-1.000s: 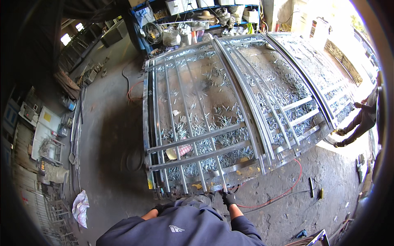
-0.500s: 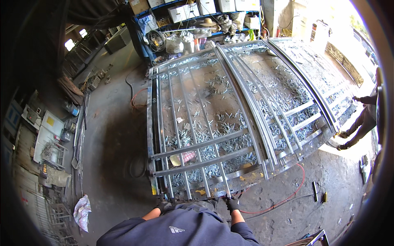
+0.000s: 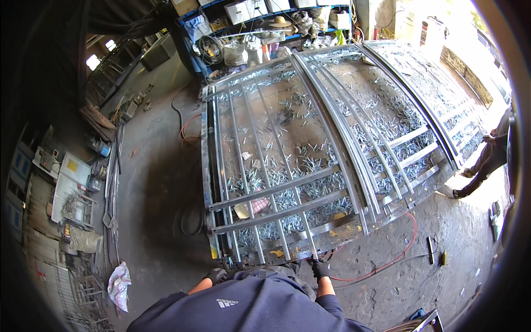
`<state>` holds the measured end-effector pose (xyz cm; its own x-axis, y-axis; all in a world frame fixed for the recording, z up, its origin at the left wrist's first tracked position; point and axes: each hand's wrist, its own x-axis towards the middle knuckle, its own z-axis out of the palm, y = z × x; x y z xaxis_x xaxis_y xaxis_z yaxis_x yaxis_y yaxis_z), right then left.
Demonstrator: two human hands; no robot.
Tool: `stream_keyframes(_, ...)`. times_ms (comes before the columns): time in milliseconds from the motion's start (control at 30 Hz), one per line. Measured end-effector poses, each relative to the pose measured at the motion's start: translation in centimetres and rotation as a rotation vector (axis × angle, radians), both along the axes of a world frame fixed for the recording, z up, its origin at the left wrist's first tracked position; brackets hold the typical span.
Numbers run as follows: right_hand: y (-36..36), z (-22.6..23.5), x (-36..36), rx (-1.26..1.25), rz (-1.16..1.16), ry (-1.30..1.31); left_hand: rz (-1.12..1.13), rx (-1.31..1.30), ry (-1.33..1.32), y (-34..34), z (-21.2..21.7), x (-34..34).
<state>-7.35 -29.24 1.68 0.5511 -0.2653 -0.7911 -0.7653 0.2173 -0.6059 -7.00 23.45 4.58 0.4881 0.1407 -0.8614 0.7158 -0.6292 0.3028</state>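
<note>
My right hand (image 3: 320, 269), in a black glove, is closed round the near end of a long, thin metal bar (image 3: 306, 226). That bar runs away from me over two crosswise metal bars (image 3: 326, 206) on a large low worktable. My left hand (image 3: 214, 275), also gloved in black, is beside the table's near left corner; its fingertips are partly hidden by my body, so its grip is unclear. Similar thin bars (image 3: 254, 228) lie left of the held one. Small shiny metal pieces (image 3: 326, 185) are scattered thickly beneath the bars.
A stack of long metal profiles (image 3: 345, 160) crosses the table's middle. Another person (image 3: 492, 152) stands at the right end. A red hose (image 3: 414, 232) curves over the floor at right. Loaded shelves (image 3: 260, 27) stand behind; a patterned sack (image 3: 119, 286) lies at left.
My view has shifted slightly, so the table appears a little further right. My right hand stays on the bar's end. The other person's legs have moved a little.
</note>
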Motion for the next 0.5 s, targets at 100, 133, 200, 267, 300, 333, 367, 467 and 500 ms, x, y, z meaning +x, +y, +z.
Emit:
stream_keyframes(100,-0.1,-0.4,-0.1,0.027,0.004,-0.009,0.150,-0.038,0.026,0.6,0.0,-0.9)
stream_keyframes(133,-0.1,-0.7,-0.1,0.034,0.011,-0.021,0.088,-0.038,0.018,1.0,-0.3,-1.1)
stream_keyframes(200,-0.2,-1.1,-0.1,0.045,0.022,-0.034,-0.360,0.033,-0.179,2.0,-0.7,-1.8)
stream_keyframes(267,-0.2,-1.4,-0.1,-0.004,0.032,-0.006,-0.688,0.093,-0.259,3.0,-0.9,-2.4)
stream_keyframes(300,-0.1,-1.4,-0.1,0.018,0.031,0.007,-0.764,0.082,-0.347,3.3,-0.8,-2.8)
stream_keyframes(333,0.0,-1.3,-0.1,0.028,0.057,-0.020,-0.838,0.100,-0.383,3.5,-0.7,-3.0)
stream_keyframes(367,0.0,-1.2,0.0,0.000,0.072,0.032,-0.917,0.147,-0.306,3.5,-0.5,-3.3)
stream_keyframes(467,0.2,-0.6,-0.2,0.005,0.074,-0.003,-0.999,0.080,-0.385,2.6,0.5,-3.9)
stream_keyframes(500,0.1,-0.4,-0.2,0.032,0.080,-0.025,-0.953,0.088,-0.439,1.7,0.6,-3.7)
